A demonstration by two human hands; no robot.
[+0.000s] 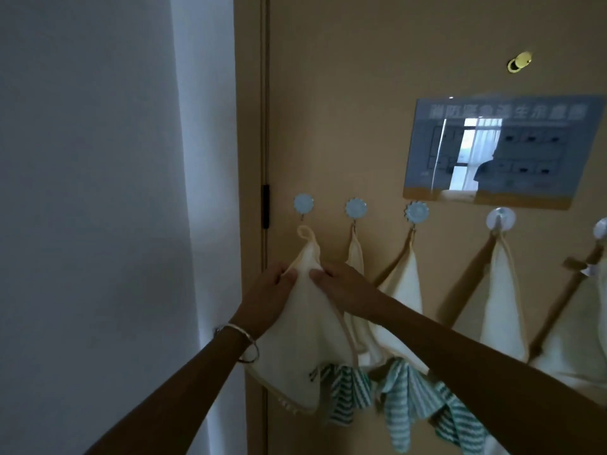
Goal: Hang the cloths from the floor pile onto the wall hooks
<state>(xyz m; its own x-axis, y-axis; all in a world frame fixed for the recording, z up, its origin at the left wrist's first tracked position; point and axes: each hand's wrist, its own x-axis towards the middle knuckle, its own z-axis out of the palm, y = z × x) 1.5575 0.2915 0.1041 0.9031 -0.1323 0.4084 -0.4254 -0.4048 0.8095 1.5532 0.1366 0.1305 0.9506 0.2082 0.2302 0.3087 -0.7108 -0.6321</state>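
Observation:
A cream cloth (300,336) with a small loop (303,232) at its top corner is held up against the beige door. My left hand (267,293) grips its left edge and my right hand (338,284) pinches it just right of the corner. The loop stands just below the leftmost round hook (303,203), apart from it. Several more hooks run to the right, the second hook (355,208), the third hook (416,212) and the fourth hook (500,219), each with a cream cloth hanging from it. A green striped cloth (404,394) hangs under my right forearm.
A white wall (98,192) and the door frame (251,126) lie to the left, with a black hinge (265,206). A glossy evacuation sign (502,149) sits above the hooks, a brass peephole cover (520,61) higher up. A fifth hook (601,228) shows at the right edge.

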